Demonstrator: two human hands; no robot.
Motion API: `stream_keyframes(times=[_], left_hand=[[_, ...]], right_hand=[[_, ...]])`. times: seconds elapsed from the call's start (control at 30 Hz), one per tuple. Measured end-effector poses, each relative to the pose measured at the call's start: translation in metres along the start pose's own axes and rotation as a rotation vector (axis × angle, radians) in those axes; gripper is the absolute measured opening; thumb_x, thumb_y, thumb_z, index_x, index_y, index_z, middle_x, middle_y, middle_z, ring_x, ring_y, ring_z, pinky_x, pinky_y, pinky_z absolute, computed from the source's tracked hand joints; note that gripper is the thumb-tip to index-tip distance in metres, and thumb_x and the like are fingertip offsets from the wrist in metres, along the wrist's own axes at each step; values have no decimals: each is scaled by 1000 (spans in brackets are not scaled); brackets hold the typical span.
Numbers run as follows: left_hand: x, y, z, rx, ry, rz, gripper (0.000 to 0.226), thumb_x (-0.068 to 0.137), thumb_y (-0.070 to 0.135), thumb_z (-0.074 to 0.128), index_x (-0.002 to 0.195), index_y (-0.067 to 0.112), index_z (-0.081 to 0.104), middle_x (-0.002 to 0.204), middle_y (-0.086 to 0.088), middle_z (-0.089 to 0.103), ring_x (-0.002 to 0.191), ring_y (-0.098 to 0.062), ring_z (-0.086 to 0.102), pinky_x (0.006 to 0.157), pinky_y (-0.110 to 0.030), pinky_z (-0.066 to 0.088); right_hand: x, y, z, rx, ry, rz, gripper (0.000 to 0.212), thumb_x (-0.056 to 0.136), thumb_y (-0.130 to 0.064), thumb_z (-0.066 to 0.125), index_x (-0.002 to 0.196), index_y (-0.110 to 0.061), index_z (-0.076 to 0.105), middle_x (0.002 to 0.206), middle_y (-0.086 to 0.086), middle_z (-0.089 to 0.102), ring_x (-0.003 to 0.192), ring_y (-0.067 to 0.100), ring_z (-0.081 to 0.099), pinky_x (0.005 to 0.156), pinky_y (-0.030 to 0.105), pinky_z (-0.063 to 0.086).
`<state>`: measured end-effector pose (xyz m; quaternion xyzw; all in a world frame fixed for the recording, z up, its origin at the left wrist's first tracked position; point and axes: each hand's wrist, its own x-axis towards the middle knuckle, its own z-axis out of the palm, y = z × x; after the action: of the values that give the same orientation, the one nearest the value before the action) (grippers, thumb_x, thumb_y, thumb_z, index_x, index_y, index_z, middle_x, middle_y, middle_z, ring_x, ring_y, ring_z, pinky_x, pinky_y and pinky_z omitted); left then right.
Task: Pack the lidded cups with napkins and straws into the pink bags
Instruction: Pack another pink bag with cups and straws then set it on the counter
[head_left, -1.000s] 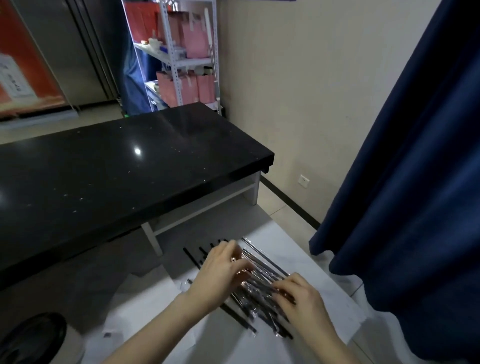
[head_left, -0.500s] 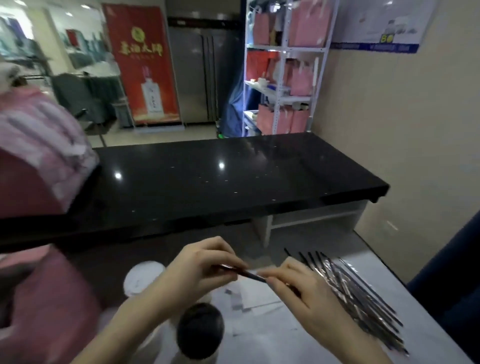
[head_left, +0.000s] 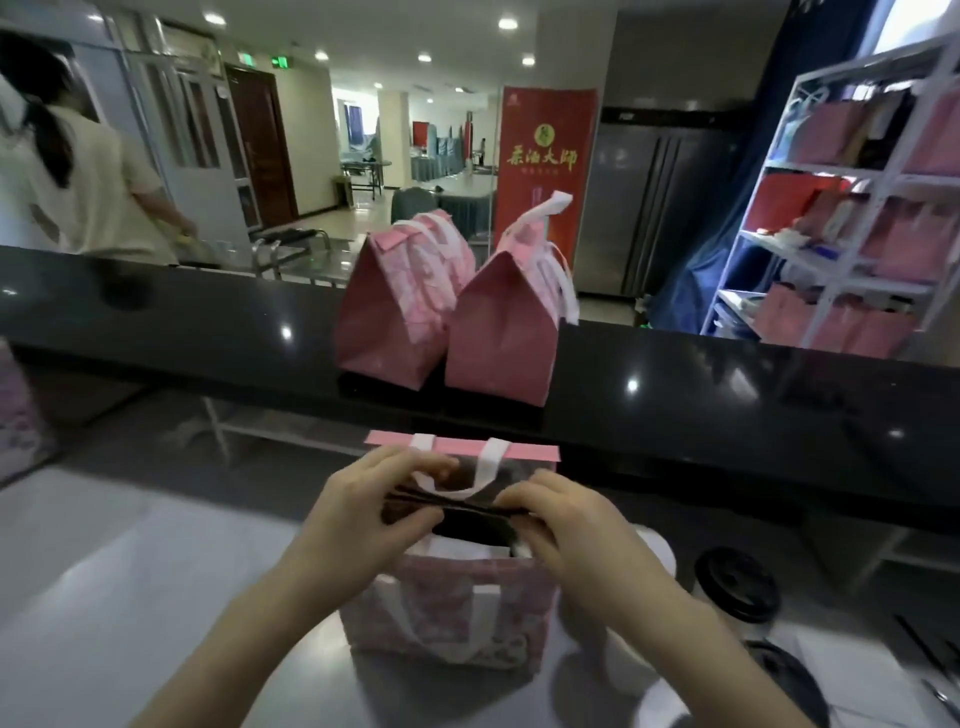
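As we hold a straw (head_left: 457, 505) over the open pink bag (head_left: 452, 603), left hand (head_left: 358, 525) and right hand (head_left: 576, 535) each pinch an end.
The bag stands on the grey table (head_left: 130, 571), a lidded cup (head_left: 737, 584) beside it, two closed bags (head_left: 384, 322) on the counter (head_left: 727, 395).

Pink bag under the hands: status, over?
Left hand and right hand pinch one dark straw over open pink bag. Nothing blocks its mouth. Lidded cup beside.

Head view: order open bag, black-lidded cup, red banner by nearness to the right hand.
1. The open bag, beneath the right hand pinching the straw.
2. The black-lidded cup, rightward on the table.
3. The red banner, far beyond the counter.
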<state>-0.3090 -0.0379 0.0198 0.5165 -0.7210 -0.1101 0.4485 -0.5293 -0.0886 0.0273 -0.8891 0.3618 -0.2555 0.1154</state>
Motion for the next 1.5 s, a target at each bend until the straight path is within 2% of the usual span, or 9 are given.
stream_keyframes(times=[0.17,0.3,0.4,0.53,0.73,1.0,1.13,1.27,1.5], left_hand=[[-22,-54,-31,-79,51,-271,68,80,23,77,133,47,42,112,24,60,104,3,58,84,-11,48],[-32,-82,-26,78,-178,-239,35,80,30,76,110,42,63,119,30,51,112,12,47,95,-15,43],[-38,-94,-18,174,-142,-195,12,79,26,77,90,26,72,122,21,51,111,9,49,93,-14,43],[-42,-99,-19,225,-23,-166,10,76,22,80,78,23,70,112,19,54,95,8,53,80,-13,47],[-38,-96,-18,316,-45,-129,10,76,34,76,80,32,67,108,23,51,97,10,50,76,-17,50],[-5,-103,1,360,-97,-81,50,71,39,77,117,31,62,144,12,33,130,-9,31,103,-27,40],[26,-114,3,405,-183,-143,84,71,42,79,143,37,35,155,17,17,142,-9,8,113,-32,24],[52,-128,5,443,-326,-121,103,69,56,77,151,37,18,160,18,5,146,-8,-6,117,-34,13],[70,-153,5,425,-436,-189,90,70,60,74,145,43,27,138,13,42,136,-13,27,110,-32,30]], right_hand=[[34,-20,17,175,56,152,19,94,-9,55,108,-18,65,100,-7,62,96,9,58,86,25,46],[48,-32,44,189,-39,181,19,95,-9,53,104,-21,64,97,-9,63,92,7,58,82,25,48],[49,-18,57,98,-111,257,22,95,-11,50,108,-24,62,103,-7,63,94,11,58,84,30,50],[47,10,61,-59,-207,294,24,94,-13,47,107,-27,62,107,-7,63,93,12,57,82,30,50],[47,32,64,-33,-339,188,42,89,-29,61,131,-32,55,133,-16,46,123,5,43,105,25,38],[47,64,51,-323,-81,27,69,92,-54,50,150,-24,29,159,-9,17,147,11,4,118,31,-2],[60,86,41,-247,-334,173,103,68,-89,32,152,-35,11,159,-17,-8,145,6,-16,115,40,-13],[73,101,32,-150,-499,219,121,46,-100,36,150,-44,10,160,-18,-4,145,6,-15,116,46,-14],[81,117,29,-198,-601,140,128,40,-90,62,146,-53,-2,157,-22,-9,143,5,-18,110,45,-22]])
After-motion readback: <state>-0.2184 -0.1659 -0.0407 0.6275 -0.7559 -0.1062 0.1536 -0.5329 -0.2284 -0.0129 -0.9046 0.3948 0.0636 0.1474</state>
